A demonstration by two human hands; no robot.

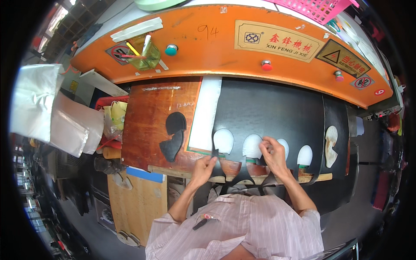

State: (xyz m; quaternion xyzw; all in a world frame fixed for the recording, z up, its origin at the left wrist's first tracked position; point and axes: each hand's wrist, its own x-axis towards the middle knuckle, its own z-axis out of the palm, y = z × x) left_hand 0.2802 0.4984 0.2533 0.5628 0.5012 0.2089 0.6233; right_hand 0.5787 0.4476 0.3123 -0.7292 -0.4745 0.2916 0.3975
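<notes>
A black sheet lies over the work surface, with a row of sole-shaped cutouts along its near side. White backing, a green edge and brown wood show through these holes. My left hand pinches the sheet's narrow front-left edge between thumb and fingers. Further right, my right hand is at the sheet between two cutouts, fingers bent and closed at a hole's edge; exactly what they grip is partly hidden. On the brown wooden board to the left rest two dark cut pieces, one rounded and one tapered.
An orange machine beam spans the far side, carrying a green button, red buttons and a pen holder. A mottled pale sole-shaped piece lies at right. Silvery wrapping hangs at left; a pink basket stands beyond the beam.
</notes>
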